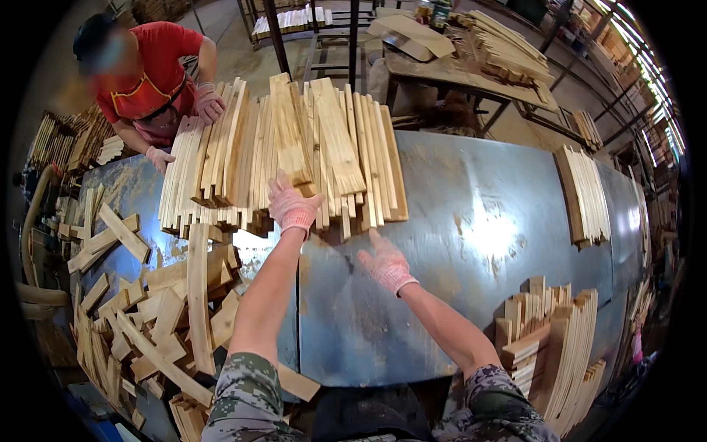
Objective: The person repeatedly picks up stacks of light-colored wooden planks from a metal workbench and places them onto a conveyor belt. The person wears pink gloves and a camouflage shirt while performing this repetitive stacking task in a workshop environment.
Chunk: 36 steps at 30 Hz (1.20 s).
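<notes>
Two camouflage sleeves (247, 398): nearest me, at my view's lower edge; bare forearms (269, 302) reach forward from them over a grey metal tabletop (353, 324).
Right hand (388, 264): pink-gloved, low over the tabletop, its grip apart with nothing between thumb and fingers; the fingertips point at the near ends of the boards, and I cannot tell whether they touch.
Left hand (294, 210): pink-gloved, farther forward, its grip also apart, fingers spread at the near end of the left upper board (286, 125); I cannot tell whether they press on it.
Row of boards (254, 162): ahead of both hands and stretching left, pale wood, packed side by side, long axes running away from me.
Right upper board (335, 136): lying on the row, its near end angled rightward; my left hand is nearer to both upper boards.
Red-shirted co-worker (162, 46): beyond the row's left end, leaning in.
</notes>
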{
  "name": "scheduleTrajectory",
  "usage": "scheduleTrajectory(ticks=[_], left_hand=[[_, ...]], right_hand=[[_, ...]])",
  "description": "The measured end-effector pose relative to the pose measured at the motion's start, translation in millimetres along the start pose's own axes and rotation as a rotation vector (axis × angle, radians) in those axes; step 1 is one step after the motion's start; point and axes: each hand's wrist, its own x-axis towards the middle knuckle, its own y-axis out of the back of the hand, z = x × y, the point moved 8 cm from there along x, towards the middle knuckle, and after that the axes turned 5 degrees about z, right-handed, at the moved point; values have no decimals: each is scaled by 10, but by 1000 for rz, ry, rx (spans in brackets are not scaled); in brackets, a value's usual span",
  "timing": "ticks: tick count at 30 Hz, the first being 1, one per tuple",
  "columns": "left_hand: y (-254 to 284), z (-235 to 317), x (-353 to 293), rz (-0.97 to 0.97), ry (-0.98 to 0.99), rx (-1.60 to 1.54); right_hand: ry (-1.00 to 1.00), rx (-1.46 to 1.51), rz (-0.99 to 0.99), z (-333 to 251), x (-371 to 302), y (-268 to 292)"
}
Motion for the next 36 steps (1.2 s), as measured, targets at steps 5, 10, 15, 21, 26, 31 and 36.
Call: scheduleTrajectory(ticks=[5,10,15,21,26,31,36], left_hand=[[-266,204,469,-5,64,125],[-345,268,581,-101,59,188],[-395,126,722,-87,38,208],[-255,-70,679,-123,14,-494],[-405,-505,-263,-278,105,-1110],[-1070,-1047,-998,-276,-112,-1481],[-685,-963,-945,-563,476,-1594]], right_hand=[[46,-136,176,-531,1283,176],[-14,-343,192,-719,1838,50],[-97,-315,120,-949,1903,171],[-85,278,82,-711,2109,-160],[80,118,-95,-1089,1001,-232],[253,346,-212,-919,469,-506],[203,564,-204,-872,1207,-777]])
